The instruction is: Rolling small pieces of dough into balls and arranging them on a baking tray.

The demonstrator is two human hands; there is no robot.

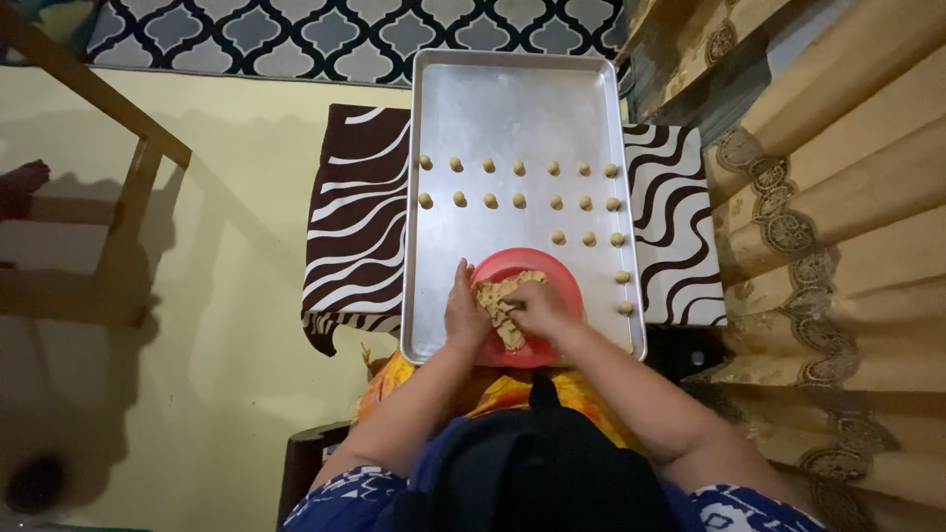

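Note:
A red bowl of tan dough sits at the near end of a large metal baking tray. My left hand rests on the bowl's left rim, steadying it. My right hand is inside the bowl with its fingers closed on the dough. Several small dough balls lie in rows across the middle of the tray, and a few more run down its right side.
The tray lies on a brown-and-white wavy-patterned cloth over a low surface. A wooden frame stands at the left on the pale floor. Golden curtains hang at the right. A patterned rug lies beyond the tray.

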